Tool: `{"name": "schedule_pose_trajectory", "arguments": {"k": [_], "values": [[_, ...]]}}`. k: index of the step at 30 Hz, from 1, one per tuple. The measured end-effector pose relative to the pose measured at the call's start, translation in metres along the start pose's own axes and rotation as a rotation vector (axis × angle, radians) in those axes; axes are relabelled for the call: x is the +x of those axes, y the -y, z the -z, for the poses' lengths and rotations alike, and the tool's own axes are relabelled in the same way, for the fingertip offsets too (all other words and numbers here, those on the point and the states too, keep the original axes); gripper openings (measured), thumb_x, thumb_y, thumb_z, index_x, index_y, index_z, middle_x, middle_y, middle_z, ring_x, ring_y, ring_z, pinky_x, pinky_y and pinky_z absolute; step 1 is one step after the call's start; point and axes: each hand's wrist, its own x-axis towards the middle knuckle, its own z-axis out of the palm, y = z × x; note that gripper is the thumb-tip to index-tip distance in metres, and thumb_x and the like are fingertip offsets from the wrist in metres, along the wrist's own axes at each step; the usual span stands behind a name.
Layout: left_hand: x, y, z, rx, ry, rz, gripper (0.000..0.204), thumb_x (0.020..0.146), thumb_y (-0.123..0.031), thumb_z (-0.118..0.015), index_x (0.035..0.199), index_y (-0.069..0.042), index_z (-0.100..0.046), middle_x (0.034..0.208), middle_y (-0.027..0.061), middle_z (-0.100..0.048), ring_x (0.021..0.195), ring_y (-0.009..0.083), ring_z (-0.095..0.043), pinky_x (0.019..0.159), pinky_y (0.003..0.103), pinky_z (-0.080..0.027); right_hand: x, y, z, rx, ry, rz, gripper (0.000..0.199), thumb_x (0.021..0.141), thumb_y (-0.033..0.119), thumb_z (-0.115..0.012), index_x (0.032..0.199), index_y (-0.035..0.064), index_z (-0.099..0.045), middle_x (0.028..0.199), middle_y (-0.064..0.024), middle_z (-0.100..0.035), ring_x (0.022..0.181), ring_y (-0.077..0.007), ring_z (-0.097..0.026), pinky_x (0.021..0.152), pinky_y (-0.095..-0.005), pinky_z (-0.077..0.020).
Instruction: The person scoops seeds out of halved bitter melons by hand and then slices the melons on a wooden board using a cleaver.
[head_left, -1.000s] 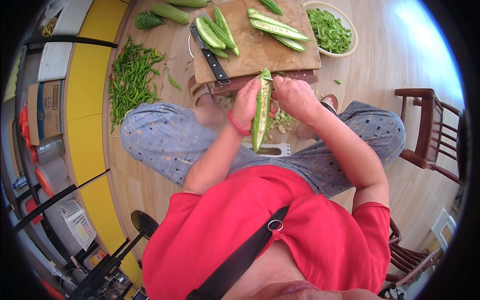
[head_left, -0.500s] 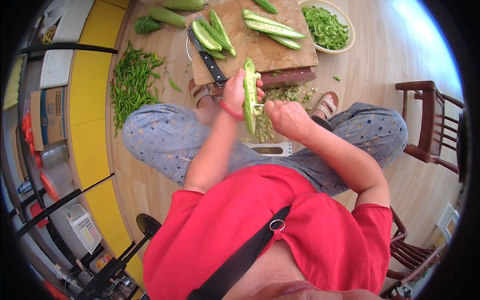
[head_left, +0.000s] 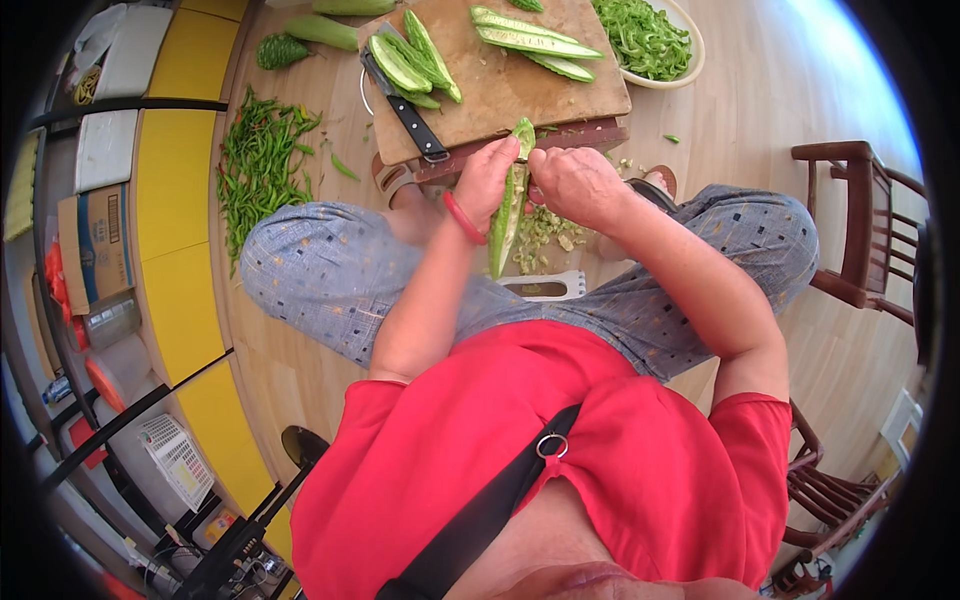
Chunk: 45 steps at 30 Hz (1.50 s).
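My left hand point(head_left: 487, 180) grips a long halved green gourd point(head_left: 507, 205), held lengthwise above my lap. My right hand point(head_left: 577, 185) presses against the gourd's upper half, fingers curled at its hollow; whether it holds a tool I cannot tell. Below them a heap of pale scooped-out seeds point(head_left: 545, 232) lies on the floor between my legs. Just beyond stands a wooden cutting board point(head_left: 510, 95) carrying several more gourd halves point(head_left: 405, 60) and a black-handled knife point(head_left: 405, 105).
A bowl of chopped greens point(head_left: 648, 38) sits at the board's far right. Green chillies point(head_left: 262, 160) are spread on the floor to the left, whole gourds point(head_left: 320, 30) beyond them. A wooden chair point(head_left: 862, 225) stands on the right, boxes and shelving on the left.
The gourd half has stayed in my left hand while both hands shifted over my lap. My right hand has kept working along the gourd's upper part.
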Motion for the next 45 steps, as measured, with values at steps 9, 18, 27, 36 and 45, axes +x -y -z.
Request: {"name": "schedule_pose_trajectory", "arguments": {"k": [9, 18, 27, 36, 45], "values": [[0.009, 0.019, 0.01, 0.076, -0.089, 0.082, 0.032, 0.093, -0.031, -0.042, 0.093, -0.002, -0.058, 0.077, 0.0033, -0.059, 0.062, 0.0119, -0.056, 0.054, 0.026, -0.048, -0.008, -0.003, -0.017, 0.005, 0.022, 0.158, 0.018, 0.076, 0.018, -0.058, 0.075, 0.0019, -0.05, 0.066, -0.0146, -0.06, 0.062, -0.029, -0.062, 0.055, -0.0383, -0.0487], [0.035, 0.032, 0.018, 0.24, -0.135, -0.112, 0.038, 0.094, -0.031, -0.042, 0.088, 0.003, -0.059, 0.079, 0.0028, -0.058, 0.074, 0.0087, -0.047, 0.068, 0.026, -0.041, -0.011, -0.001, -0.023, 0.025, 0.008, 0.107, 0.008, 0.074, 0.008, -0.049, 0.072, 0.0019, -0.054, 0.065, -0.016, -0.06, 0.061, -0.0309, -0.062, 0.055, -0.0396, -0.0492], [0.018, -0.002, 0.005, -0.01, 0.137, 0.098, 0.041, 0.096, -0.039, -0.031, 0.112, -0.005, -0.047, 0.079, 0.0145, -0.061, 0.056, 0.022, -0.061, 0.048, 0.031, -0.049, 0.007, -0.025, -0.004, 0.333, -0.119, -0.451, 0.033, 0.078, 0.029, -0.058, 0.082, -0.0034, -0.056, 0.074, -0.0256, -0.061, 0.072, -0.0379, -0.061, 0.064, -0.0441, -0.0483], [0.0, 0.004, 0.011, -0.054, 0.362, 0.098, 0.046, 0.094, -0.04, -0.036, 0.124, -0.005, -0.039, 0.108, 0.0142, -0.056, 0.079, 0.02, -0.062, 0.061, 0.028, -0.052, 0.011, -0.05, -0.006, 0.761, -0.266, -0.708, 0.026, 0.075, 0.023, -0.058, 0.076, -0.0033, -0.061, 0.06, -0.017, -0.058, 0.057, -0.0252, -0.059, 0.058, -0.0375, -0.0453], [0.001, 0.02, 0.019, -0.198, 0.371, 0.078, 0.045, 0.092, -0.04, -0.042, 0.127, -0.013, -0.041, 0.096, 0.0077, -0.06, 0.061, 0.0114, -0.056, 0.05, 0.019, -0.045, 0.02, -0.072, -0.009, 0.584, -0.321, -0.746, 0.028, 0.077, 0.024, -0.056, 0.079, -0.004, -0.059, 0.069, -0.0223, -0.06, 0.071, -0.0366, -0.061, 0.066, -0.0438, -0.0458]]}}
